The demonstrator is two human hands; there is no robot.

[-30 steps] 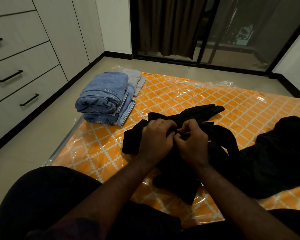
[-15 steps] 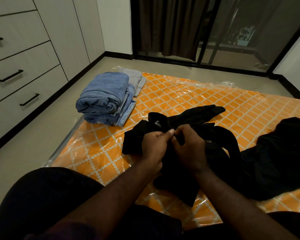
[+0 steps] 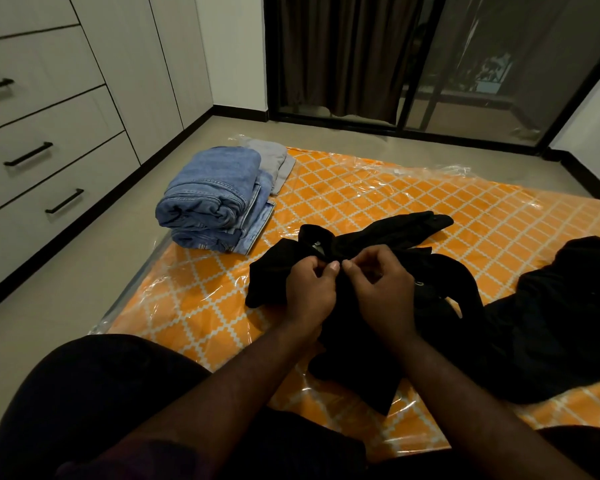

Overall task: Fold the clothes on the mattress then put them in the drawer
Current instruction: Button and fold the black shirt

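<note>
While jeans (image 3: 208, 199) lie folded at the mattress (image 3: 378, 192) far-left corner, left hand (image 3: 310, 289) and right hand (image 3: 383, 289) pinch the unfolded black garment (image 3: 378, 233) near its front edge; a second heap (image 3: 568, 306) and the shut drawers (image 3: 21, 230) remain.

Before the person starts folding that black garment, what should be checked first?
1. Grip on the cloth: ok. The left hand and right hand each pinch the black garment, close together.
2. Garment laid flat: not ok. It lies bunched.
3. Room to spread it: ok. Bare mattress lies beyond it.
4. Finished pile out of the way: ok. The folded jeans and grey piece sit at the far left corner, apart from it.
5. Drawers ready: not ok. The drawers in view are shut.
6. Second black heap clear of the first: cannot tell, both too dark.
</note>
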